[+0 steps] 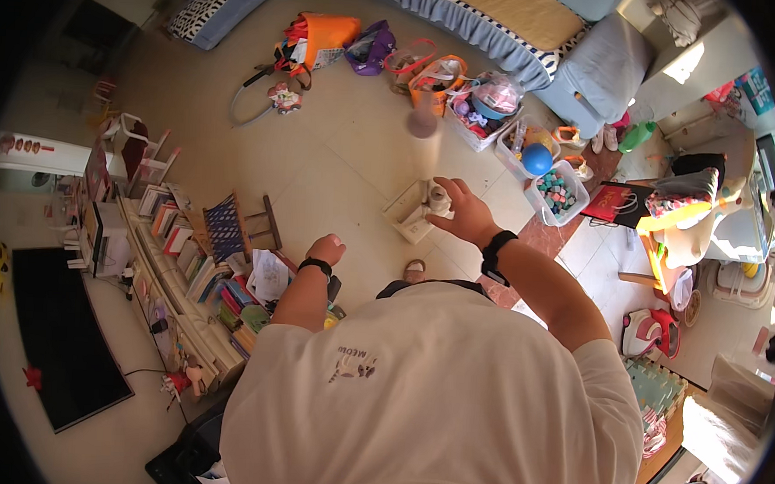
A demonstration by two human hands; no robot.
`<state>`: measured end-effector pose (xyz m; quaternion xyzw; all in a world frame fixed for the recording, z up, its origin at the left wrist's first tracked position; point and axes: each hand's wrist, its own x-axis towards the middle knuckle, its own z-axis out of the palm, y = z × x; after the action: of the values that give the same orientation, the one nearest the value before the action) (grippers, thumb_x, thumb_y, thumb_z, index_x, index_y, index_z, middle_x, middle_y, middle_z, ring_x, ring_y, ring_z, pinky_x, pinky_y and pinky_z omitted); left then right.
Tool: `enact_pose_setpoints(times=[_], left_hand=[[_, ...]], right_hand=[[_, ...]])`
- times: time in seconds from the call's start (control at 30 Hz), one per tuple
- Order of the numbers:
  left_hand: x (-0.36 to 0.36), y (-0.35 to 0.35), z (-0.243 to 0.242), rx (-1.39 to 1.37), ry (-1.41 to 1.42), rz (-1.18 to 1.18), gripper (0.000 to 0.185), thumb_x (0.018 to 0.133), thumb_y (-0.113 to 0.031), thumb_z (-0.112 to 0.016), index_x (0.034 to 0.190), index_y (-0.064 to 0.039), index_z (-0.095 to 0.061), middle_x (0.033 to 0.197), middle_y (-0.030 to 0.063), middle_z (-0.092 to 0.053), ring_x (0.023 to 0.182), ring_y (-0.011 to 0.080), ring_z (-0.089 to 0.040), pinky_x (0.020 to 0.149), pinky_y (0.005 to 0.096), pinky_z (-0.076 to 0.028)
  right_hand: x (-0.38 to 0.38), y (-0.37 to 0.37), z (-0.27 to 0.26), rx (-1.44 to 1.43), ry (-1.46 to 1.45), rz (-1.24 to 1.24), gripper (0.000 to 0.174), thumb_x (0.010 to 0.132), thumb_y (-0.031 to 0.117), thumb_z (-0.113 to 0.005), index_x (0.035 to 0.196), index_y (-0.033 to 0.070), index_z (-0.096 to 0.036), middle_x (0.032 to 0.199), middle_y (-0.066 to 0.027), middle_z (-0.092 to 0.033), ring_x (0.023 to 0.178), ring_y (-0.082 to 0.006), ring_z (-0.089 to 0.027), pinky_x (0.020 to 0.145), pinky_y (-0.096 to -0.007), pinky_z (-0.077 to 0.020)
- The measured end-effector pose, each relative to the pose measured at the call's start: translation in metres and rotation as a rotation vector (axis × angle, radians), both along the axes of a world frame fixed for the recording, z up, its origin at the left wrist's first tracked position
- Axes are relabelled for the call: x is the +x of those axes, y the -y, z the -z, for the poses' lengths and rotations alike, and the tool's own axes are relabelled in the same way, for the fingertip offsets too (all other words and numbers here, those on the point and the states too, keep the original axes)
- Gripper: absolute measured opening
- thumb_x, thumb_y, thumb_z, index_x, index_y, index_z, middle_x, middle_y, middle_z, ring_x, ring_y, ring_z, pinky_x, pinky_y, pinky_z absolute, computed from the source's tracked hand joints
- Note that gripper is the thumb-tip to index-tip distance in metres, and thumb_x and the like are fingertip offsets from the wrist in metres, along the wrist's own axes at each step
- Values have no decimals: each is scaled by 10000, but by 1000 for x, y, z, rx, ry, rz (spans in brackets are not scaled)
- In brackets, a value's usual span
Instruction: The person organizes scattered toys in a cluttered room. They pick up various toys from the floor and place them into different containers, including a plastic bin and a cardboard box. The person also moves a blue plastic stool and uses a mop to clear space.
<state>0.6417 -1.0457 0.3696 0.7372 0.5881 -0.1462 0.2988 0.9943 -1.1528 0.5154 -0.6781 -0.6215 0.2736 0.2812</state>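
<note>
My right hand [471, 213], with a dark band on its wrist, has its thumb and fingers around a small whitish rounded object [437, 197]. What that object is cannot be made out. Below it is a pale, open-topped box [401, 203], partly covered from view by the object and the fingers. My left hand [326, 250] is curled, thumb on top, and nothing shows in it. It hovers to the left, near a wooden folding stool [229, 228] with a woven dark-blue seat and a row of books. Its wrist also wears a dark band.
Colored blocks fill a clear plastic bin [556, 194]; beside it sits a blue ball [537, 159]. Bags, including an orange bag [329, 35], line the floor before a sofa [505, 8]. A racket [235, 106] lies farther left. Books [192, 264] stand along a left-hand cabinet.
</note>
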Motion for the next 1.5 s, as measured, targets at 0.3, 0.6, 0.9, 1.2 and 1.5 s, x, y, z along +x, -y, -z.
enact_pose_setpoints(times=[0.3,0.6,0.9,1.2,1.5], left_hand=[[-53,-5,23,-124,32,40,326,768,-294,-540,927,-27,-640,954,196,-639,932,356,-593,812,417,-462],[29,-41,25,-143,-71,303,317,799,-273,-527,973,-30,-633,976,186,-635,933,337,-593,826,413,-464],[155,-43,-8,-131,0,444,352,835,-302,-512,1114,-99,-585,1118,115,-608,1023,291,-571,868,403,-463],[182,-25,-8,-104,-92,443,364,828,-286,-527,1143,-108,-573,1141,117,-597,1033,288,-568,871,407,-461],[216,33,-17,-75,-158,265,336,831,-263,-528,1064,-29,-591,1056,176,-616,991,337,-573,841,426,-458]], right_hand=[[19,-13,0,-168,-35,134,317,713,285,-697,958,106,-605,955,-127,-634,897,-323,-597,787,-384,-474],[123,101,-22,-176,-66,372,275,668,145,-696,898,62,-570,776,-70,-592,760,-176,-569,701,-325,-454],[192,244,-85,-204,-106,756,114,739,41,-616,807,26,-526,649,-37,-559,592,-119,-564,544,-262,-460],[309,353,-84,-252,84,1144,192,739,118,-604,899,11,-602,693,-85,-615,592,-156,-592,561,-292,-474],[501,454,12,-201,334,1262,248,735,136,-628,938,16,-553,676,-91,-612,561,-170,-608,527,-293,-495]])
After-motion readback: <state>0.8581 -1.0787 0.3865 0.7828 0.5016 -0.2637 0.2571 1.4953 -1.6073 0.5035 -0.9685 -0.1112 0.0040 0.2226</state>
